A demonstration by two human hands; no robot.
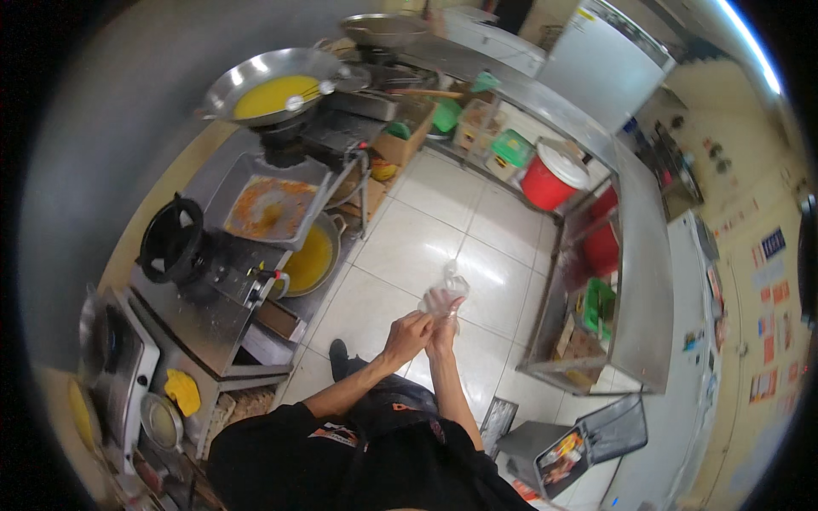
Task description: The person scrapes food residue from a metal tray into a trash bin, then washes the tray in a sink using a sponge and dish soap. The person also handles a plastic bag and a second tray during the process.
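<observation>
A clear disposable plastic glove (452,278) is pulled partly over my right hand (443,319), its loose fingertips flopping past my own. My left hand (409,333) pinches the glove near the base of that hand. My right hand holds nothing; its thumb stands apart, and the glove and left hand partly hide its fingers. Both hands are in front of my body, above the white tiled floor (415,239).
On the left steel table are a wok (220,83) with yellow liquid, a grey tub (319,182) with orange residue and a black burner (169,246). A pan (313,262) sits lower. Rightward are a steel counter (642,287), red bucket (543,182) and open trash bin (521,441).
</observation>
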